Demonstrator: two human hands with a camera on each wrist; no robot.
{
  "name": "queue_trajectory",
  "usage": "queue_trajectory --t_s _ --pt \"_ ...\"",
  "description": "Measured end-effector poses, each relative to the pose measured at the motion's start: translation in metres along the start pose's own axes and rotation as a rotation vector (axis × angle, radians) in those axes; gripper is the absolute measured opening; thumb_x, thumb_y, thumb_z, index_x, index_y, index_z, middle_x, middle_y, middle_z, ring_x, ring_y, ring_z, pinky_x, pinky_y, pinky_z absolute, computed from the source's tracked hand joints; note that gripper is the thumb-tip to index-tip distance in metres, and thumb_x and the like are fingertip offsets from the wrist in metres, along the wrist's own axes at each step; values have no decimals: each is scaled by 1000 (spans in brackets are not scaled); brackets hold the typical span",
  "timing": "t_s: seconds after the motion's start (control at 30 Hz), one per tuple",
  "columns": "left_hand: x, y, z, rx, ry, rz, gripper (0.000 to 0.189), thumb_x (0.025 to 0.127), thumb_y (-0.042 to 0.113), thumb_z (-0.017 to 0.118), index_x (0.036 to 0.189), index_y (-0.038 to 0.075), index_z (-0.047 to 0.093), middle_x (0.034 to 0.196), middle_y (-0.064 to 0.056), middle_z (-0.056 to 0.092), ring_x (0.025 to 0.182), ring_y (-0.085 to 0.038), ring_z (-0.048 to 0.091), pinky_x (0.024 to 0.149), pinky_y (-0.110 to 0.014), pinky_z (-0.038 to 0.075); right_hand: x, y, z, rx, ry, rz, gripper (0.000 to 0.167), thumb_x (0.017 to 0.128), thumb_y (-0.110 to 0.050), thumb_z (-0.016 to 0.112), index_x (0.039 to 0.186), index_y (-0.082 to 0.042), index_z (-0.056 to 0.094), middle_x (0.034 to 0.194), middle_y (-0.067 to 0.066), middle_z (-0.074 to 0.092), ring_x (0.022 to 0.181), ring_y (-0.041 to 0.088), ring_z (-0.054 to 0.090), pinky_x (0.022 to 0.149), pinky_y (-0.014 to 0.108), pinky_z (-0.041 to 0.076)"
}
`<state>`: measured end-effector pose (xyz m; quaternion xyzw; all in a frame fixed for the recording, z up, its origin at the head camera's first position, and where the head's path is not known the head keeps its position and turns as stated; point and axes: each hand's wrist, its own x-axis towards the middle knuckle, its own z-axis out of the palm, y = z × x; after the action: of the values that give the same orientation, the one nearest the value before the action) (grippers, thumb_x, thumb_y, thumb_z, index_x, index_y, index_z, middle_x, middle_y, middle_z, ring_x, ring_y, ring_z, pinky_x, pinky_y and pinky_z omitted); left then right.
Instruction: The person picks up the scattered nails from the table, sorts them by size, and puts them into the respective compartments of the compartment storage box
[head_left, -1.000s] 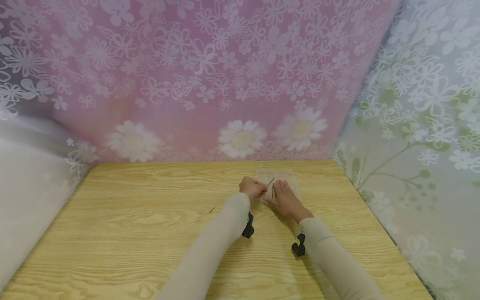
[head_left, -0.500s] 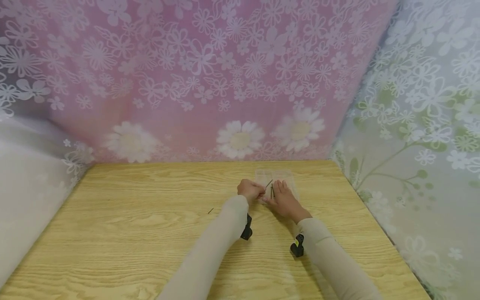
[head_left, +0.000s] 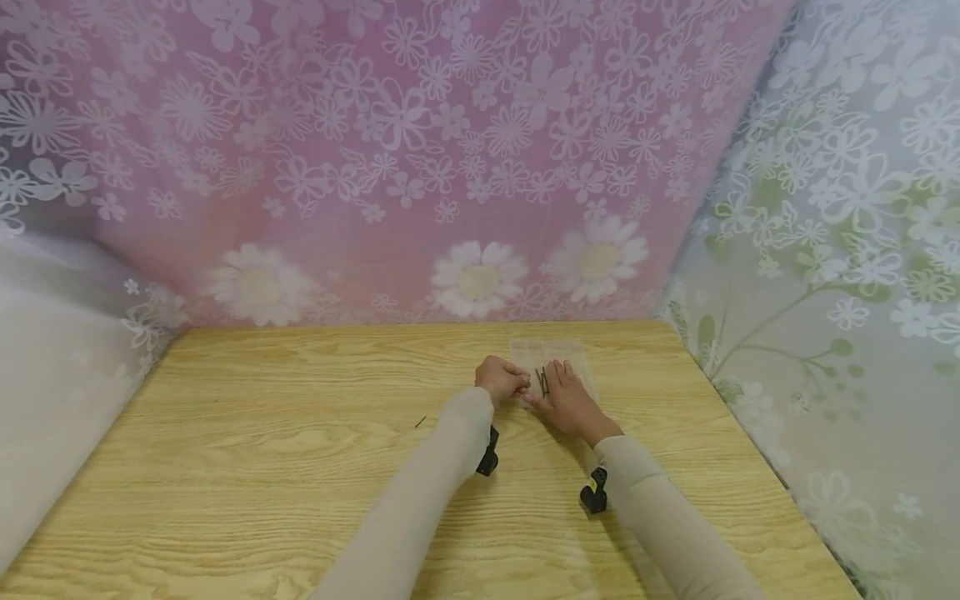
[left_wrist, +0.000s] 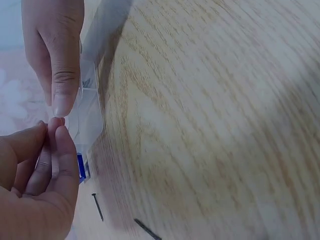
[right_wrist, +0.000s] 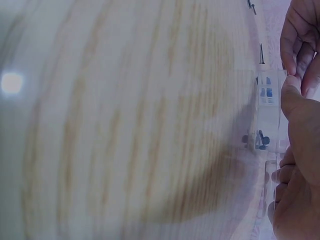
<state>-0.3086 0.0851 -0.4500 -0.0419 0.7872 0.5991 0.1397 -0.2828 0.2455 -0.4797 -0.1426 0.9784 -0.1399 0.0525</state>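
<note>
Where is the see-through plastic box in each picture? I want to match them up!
Head view: the clear box is right of the middle, near the table's far edge, partly covered by the right hand.
Left wrist view: the clear box is on the left side, partly hidden by the hands.
Right wrist view: the clear box is near the right edge.
Shared landmark: the right hand, at the box.

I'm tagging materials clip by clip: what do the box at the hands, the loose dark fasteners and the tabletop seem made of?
Box: probably clear, smooth plastic; its walls are see-through.
Loose fasteners: likely dark-finished metal, by their slim, straight shafts; any coating is unclear.
Tabletop: wood or wood-look laminate, faintly shiny, by its yellowish grain and soft reflections.
</note>
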Motion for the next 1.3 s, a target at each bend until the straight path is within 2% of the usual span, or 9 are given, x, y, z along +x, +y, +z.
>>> queue_trajectory --t_s 0.2,0.3,0.5,0.6,0.8,0.93,1.03,1.13,1.3 --pt "2 0 -5 -14 -56 -18 11 86 4 70 94 -1 76 79 -8 72 61 -14 68 70 -32 58 0 0 0 -4 -13 5 83 100 -46 44 148 12 8 154 33 6 143 47 -2 112 61 13" --pt "2 2 -11 30 -87 2 12 86 7 71 96 2 76 82 -7 72 70 -17 70 72 -33 58 0 0 0 -2 -14 10 83 100 -47 43 148 12 8 154 33 6 143 47 -2 112 61 13" --pt "-7 9 -36 123 -130 71 17 89 12 70 103 3 74 97 -10 71 94 -29 68 84 -40 55 -2 -3 -2 31 -16 20 84 100 -48 41 148 12 8 154 33 5 142 48 -2 112 61 10" --pt "-10 10 -49 160 -149 113 20 90 11 68 106 1 73 104 -13 70 97 -32 67 86 -42 53 -3 -4 -3 43 -12 21 85 100 -49 42 148 12 7 154 33 5 142 48 -2 113 60 10" --pt "-14 7 -77 253 -150 166 22 90 11 67 109 0 71 115 -14 66 95 -28 66 86 -42 53 -4 -6 -4 43 2 13 85 100 -49 42 148 13 8 154 33 5 142 48 0 113 59 10" --pt "-15 0 -95 374 -136 198 20 89 14 70 106 3 73 113 -11 68 98 -26 64 83 -39 54 -5 -5 -5 41 6 5 85 100 -49 42 148 13 8 154 33 6 142 48 1 113 59 9" --pt "-20 -6 -106 448 -126 205 19 87 14 72 102 4 74 108 -11 69 99 -27 64 83 -38 54 -5 -4 -3 37 7 -1 86 100 -49 42 148 13 8 154 33 6 142 48 1 113 59 9" --pt "-30 -13 -115 493 -122 203 18 85 13 73 100 2 74 104 -11 70 96 -27 64 82 -39 54 -5 -4 -3 36 7 -1 87 100 -50 42 148 13 8 154 33 7 142 48 1 113 59 10" --pt "-48 -26 -120 550 -142 209 16 84 13 75 95 2 74 96 -9 70 88 -24 64 77 -37 55 -4 -5 -4 40 15 -12 85 100 -47 43 147 14 9 153 35 8 141 50 1 112 61 10"
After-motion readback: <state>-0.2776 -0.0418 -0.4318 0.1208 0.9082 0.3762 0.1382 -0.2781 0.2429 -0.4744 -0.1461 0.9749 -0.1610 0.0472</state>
